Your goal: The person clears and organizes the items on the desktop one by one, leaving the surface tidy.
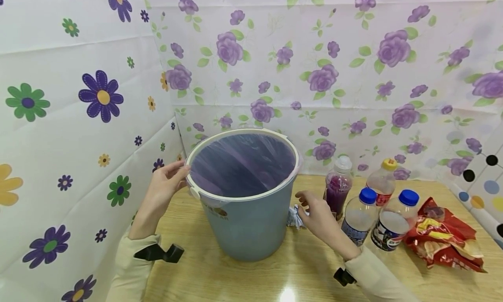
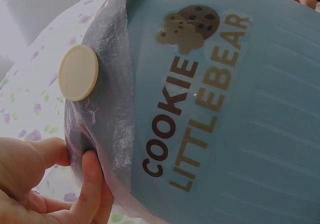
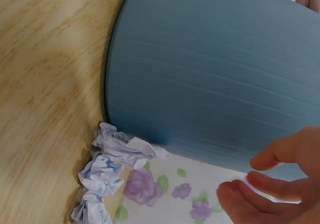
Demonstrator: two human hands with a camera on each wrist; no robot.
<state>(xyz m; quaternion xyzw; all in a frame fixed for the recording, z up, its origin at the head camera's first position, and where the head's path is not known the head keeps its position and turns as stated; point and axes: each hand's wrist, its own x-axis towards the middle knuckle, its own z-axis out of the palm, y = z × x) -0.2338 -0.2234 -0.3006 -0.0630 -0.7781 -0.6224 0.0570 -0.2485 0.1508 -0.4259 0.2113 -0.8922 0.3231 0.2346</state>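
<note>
Currently: round light-blue plastic bin (image 1: 249,232) upright on wood-grain surface (image 1: 314,278); thin translucent purplish plastic liner (image 1: 241,166) lapped over bin's edge. Left hand (image 1: 162,193), at bin's left, pinches liner; right hand (image 1: 320,217), right of bin, fingers loosely bent, empty. Advised: tension lightly, keep overlap even.

Wrist views flank the bucket (image 1: 251,225); head looks down.
</note>
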